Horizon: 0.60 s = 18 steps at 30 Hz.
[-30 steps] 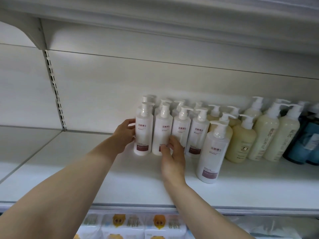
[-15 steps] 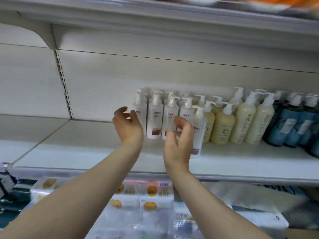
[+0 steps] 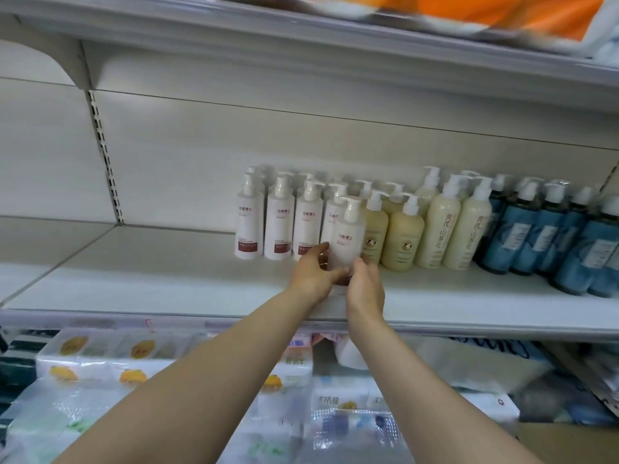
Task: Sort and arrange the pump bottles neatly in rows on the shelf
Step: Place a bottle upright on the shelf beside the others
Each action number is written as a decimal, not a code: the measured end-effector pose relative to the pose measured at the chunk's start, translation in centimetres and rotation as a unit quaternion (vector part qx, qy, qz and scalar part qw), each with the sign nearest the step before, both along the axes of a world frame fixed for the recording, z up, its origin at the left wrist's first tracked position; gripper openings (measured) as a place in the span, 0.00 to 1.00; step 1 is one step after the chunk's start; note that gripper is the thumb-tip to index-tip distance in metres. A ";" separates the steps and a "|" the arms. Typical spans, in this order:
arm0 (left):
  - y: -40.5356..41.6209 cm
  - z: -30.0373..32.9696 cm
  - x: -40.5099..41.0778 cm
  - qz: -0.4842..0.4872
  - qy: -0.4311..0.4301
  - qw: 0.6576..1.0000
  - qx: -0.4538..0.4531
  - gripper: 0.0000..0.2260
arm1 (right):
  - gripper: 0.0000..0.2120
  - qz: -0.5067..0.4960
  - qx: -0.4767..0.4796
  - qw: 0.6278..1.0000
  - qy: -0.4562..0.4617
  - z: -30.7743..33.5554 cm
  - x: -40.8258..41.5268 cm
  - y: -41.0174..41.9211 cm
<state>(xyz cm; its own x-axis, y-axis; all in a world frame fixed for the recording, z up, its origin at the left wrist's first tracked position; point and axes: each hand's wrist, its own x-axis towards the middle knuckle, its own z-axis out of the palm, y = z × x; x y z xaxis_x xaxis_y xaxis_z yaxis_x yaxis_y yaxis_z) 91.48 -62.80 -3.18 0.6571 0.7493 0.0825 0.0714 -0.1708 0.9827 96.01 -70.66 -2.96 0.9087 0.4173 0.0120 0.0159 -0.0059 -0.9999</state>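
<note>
Where the white shelf (image 3: 167, 283) meets its slotted upright (image 3: 104, 162), the board lies bare up to the row of white pump bottles (image 3: 279, 226), which stand upright, side by side, with more of the same kind behind them. One white bottle (image 3: 346, 239) stands forward of that row, at its right end, upright on the shelf. The left hand (image 3: 313, 279) grips this front bottle from its left side, thumb and fingers curled round the lower body. The right hand (image 3: 365, 286) is at the bottle's right side, low down; its fingers lie nearly straight against the bottle, but whether they curl behind it cannot be told. To the right of the front bottle stand short cream bottles (image 3: 402, 239), then taller cream bottles (image 3: 442, 229) with vertical lettering, then blue bottles (image 3: 522, 242) running to the frame's right edge. Below the front bottle, under the shelf, lie wrapped tissue packs (image 3: 100, 363). Above it, on the upper shelf, an orange package (image 3: 469, 11) shows blurred.
</note>
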 end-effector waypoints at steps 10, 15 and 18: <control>3.1 -0.5 -4.4 0.108 0.027 0.993 0.042 0.29 | 0.11 0.108 -0.019 0.994 0.022 0.0 -3.6 3.2; 6.1 -0.5 -8.2 0.163 0.038 0.984 0.063 0.28 | 0.13 0.193 -0.008 0.981 -0.003 -0.1 -6.1 6.1; 8.2 -0.6 -10.4 0.186 0.043 0.980 0.054 0.25 | 0.13 0.216 -0.015 0.976 -0.005 -0.4 -6.6 7.7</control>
<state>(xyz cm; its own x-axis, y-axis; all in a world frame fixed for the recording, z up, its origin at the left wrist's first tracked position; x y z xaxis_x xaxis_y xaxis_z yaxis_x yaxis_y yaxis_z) 81.13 -54.55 -3.75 0.3472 0.9286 0.1310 0.2306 -0.2200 0.9479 89.38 -62.93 -3.39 0.6484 0.7613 0.0025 0.0341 -0.0257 -0.9991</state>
